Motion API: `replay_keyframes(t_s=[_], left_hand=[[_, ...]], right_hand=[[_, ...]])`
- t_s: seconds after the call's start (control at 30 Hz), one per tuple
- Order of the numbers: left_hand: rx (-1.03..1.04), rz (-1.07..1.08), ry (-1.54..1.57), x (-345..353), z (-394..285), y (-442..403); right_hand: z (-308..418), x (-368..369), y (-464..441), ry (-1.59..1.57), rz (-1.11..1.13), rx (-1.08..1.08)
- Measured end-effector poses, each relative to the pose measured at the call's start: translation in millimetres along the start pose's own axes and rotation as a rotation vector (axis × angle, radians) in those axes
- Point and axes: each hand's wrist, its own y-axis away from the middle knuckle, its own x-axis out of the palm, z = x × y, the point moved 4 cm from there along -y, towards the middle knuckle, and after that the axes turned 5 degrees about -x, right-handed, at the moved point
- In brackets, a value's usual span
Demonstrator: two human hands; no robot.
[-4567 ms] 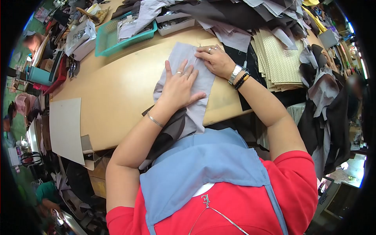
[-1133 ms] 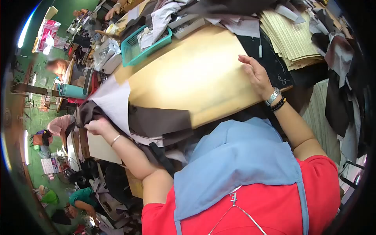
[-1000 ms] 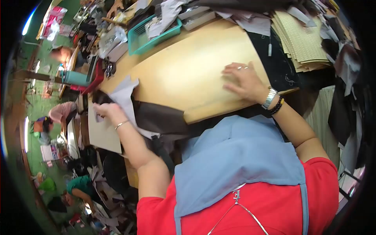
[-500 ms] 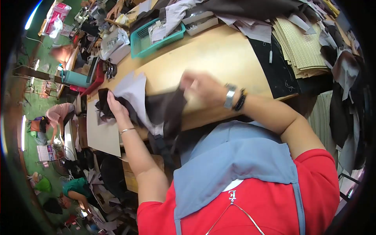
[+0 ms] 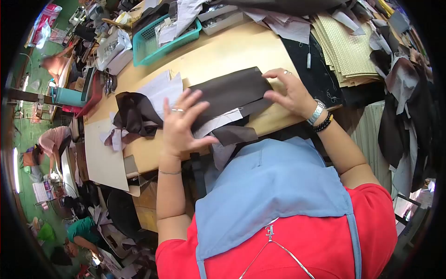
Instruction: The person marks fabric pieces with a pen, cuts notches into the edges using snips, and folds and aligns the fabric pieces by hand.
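Note:
A dark brown fabric piece (image 5: 227, 93) lies spread flat on the wooden table in front of me, with a pale strip (image 5: 218, 121) along its near edge. My left hand (image 5: 182, 123) is over the fabric's left end, open, fingers spread, holding nothing. At the right end is my right hand (image 5: 295, 95), its thumb and index finger apart beside the fabric's edge; whether the fingertips touch it is unclear. A crumpled dark fabric piece (image 5: 132, 111) and a pale grey piece (image 5: 160, 90) lie left of my left hand. A small dark flap (image 5: 234, 135) lies by the table's near edge.
A teal basket (image 5: 139, 56) and a white box (image 5: 223, 21) stand along the far side. Stacked cream textured sheets (image 5: 344, 51) lie at right, near hanging fabric scraps (image 5: 399, 93). A grey board (image 5: 100, 153) is at left. Other people (image 5: 53, 142) work farther left.
The dark fabric, lifted and blurred in my right hand before, now lies flat on the table. My left hand has let go of the bunched dark cloth and moved right; my right hand also moved right.

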Motion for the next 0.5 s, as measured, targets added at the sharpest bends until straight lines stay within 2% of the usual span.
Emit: replay_keyframes(t_s=[0.03, 0.07, 0.17, 0.3, 0.4, 0.43, 0.5], left_hand=[[0.025, 0.079, -0.026, 5.2, -10.6, -0.7], [0.029, 0.13, -0.017, 10.7, -11.4, 2.1], [-0.04, 0.188, 0.001, 20.1, -2.1, 10.0], [-0.213, 0.174, 0.159, 9.8, -2.3, 5.4], [-0.215, 0.154, 0.205, 13.3, 3.2, -1.7], [-0.215, 0.155, 0.217, 15.3, 6.0, -4.2], [-0.176, 0.143, 0.204, 15.0, 4.7, -8.4]], right_hand=[[6.9, 4.7, 0.5, 0.028, 0.063, -0.033], [14.0, 10.8, -1.3, 0.125, -0.014, -0.202], [-3.0, 28.2, -3.2, 0.276, 0.177, -0.162], [-24.1, 0.6, -39.5, 0.249, -0.089, 0.006], [-34.2, -19.1, -60.9, 0.162, -0.519, -0.048], [-37.4, -22.6, -66.7, 0.047, -0.541, 0.016], [-30.4, -32.4, -71.0, 0.089, -0.514, 0.069]])
